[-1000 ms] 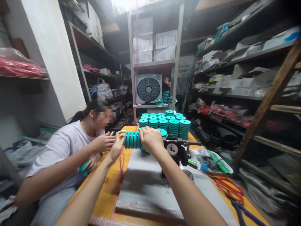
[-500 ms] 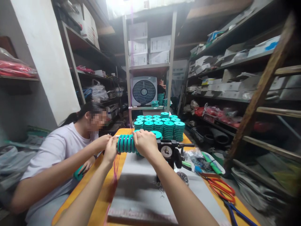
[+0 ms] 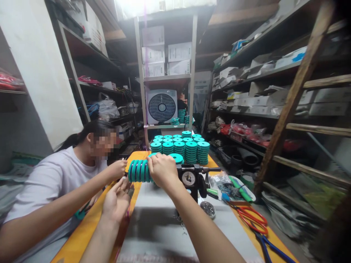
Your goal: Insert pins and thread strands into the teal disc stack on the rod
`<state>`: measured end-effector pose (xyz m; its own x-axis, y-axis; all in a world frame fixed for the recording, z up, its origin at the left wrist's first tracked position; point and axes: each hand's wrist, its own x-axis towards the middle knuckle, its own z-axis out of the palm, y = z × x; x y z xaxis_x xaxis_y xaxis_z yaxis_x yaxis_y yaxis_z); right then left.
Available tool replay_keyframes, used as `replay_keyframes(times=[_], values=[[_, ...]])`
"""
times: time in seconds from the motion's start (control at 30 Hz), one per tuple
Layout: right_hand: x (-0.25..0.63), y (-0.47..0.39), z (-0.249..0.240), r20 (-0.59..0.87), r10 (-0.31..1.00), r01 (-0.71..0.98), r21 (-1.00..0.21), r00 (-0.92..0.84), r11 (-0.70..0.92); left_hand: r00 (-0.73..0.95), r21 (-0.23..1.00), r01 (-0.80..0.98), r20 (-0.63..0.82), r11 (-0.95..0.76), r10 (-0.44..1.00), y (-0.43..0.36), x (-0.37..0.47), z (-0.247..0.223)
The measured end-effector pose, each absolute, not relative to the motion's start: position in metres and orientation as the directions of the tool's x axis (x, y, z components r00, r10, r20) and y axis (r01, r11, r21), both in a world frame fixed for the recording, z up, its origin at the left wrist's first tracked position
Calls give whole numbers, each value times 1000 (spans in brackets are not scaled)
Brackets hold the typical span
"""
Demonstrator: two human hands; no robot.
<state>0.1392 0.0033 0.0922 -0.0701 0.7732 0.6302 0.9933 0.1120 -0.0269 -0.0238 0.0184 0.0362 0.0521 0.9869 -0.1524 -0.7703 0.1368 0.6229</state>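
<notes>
With our right hand (image 3: pixel 163 170) we grip the right end of a row of teal spools (image 3: pixel 138 171), above the worktop (image 3: pixel 73 241) beside the black machine (image 3: pixel 188 178); our left hand (image 3: pixel 115 202), palm up, opens loosely just below.

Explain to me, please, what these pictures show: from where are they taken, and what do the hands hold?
No robot here: a person works with two bare hands. One camera, worn on this person's head, takes every picture. The right hand is closed over the right end of a row of teal spools, beside a black device with a round dial. The left hand is open, palm up, near the row's left end; a co-worker's hand is there too. On the yellow table and its grey board are stacked spools and a dish of small pieces.
</notes>
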Motion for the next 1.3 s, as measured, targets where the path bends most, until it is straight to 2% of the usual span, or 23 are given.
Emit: replay_keyframes(times=[0.07, 0.23, 0.37, 0.53, 0.67, 0.73, 0.83, 0.97, 1.17, 1.3], values=[[140, 4, 91, 634, 770, 993, -26, -72, 113, 86, 607, -788, -55, 101, 995, 17, -23, 34], [141, 5, 89, 641, 764, 993, -18, -81, 121, 45, 547, -825, -193, 145, 980, 16, -20, 29], [141, 6, 88, 648, 756, 991, -7, -97, 133, 141, 511, -847, -46, 144, 989, 15, -19, 29], [140, 4, 88, 657, 746, 992, 21, -109, 127, 68, 518, -845, -148, 136, 987, 19, -24, 23], [139, 3, 88, 661, 742, 993, 41, -109, 110, 100, 493, -861, -74, 123, 992, 27, -23, 22], [139, 3, 88, 663, 740, 993, 51, -113, 106, 83, 486, -864, -122, 133, 989, 30, -22, 21], [139, 3, 88, 666, 736, 993, 64, -119, 103, 78, 493, -857, -169, 153, 983, 33, -23, 20], [138, 3, 87, 672, 730, 992, 76, -125, 101, 114, 496, -856, -95, 146, 989, 33, -27, 20], [137, 3, 86, 688, 715, 992, 78, -122, 95, 128, 533, -827, -130, 178, 983, 41, -34, 18], [137, 3, 86, 696, 708, 993, 82, -121, 90, 161, 583, -796, -59, 165, 985, 46, -36, 24]])
